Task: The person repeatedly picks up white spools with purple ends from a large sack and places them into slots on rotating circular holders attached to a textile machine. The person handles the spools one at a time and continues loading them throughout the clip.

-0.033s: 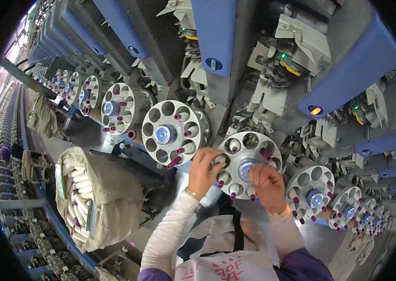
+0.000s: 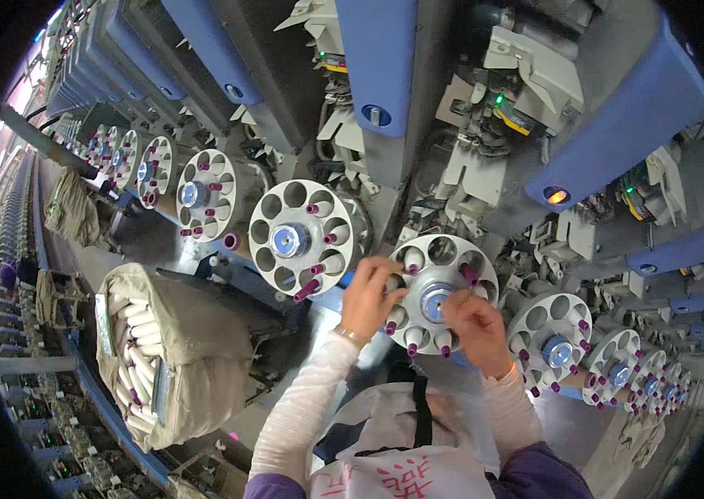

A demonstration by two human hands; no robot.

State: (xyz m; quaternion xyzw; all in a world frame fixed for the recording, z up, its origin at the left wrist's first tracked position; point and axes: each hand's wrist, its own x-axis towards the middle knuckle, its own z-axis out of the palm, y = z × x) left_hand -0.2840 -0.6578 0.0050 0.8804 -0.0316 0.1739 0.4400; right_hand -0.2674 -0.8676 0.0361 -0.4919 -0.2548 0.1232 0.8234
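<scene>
In front of me is a white round bobbin magazine (image 2: 439,249) with a ring of holes and a blue-capped hub (image 2: 433,301). Several white yarn bobbins with purple tube ends, such as one purple tip (image 2: 470,274), sit in its holes. My left hand (image 2: 368,298) is at the magazine's left rim, its thumb and bent forefinger apart beside a hole; no bobbin shows between them. Beside the hub, my right hand (image 2: 480,326) has its fingers drawn together. Whatever they pinch, if anything, is too small to make out.
More bobbin magazines (image 2: 337,200) line up left and right along the machine. At the left stands a cloth bag (image 2: 206,358) full of white yarn bobbins (image 2: 145,339). Blue machine panels (image 2: 378,58) rise beyond, one with a lit orange lamp (image 2: 556,196).
My left hand has turned slightly, its thumb shifting right at the hole. The right hand has dropped a little away from the hub. The whole view has shifted slightly left.
</scene>
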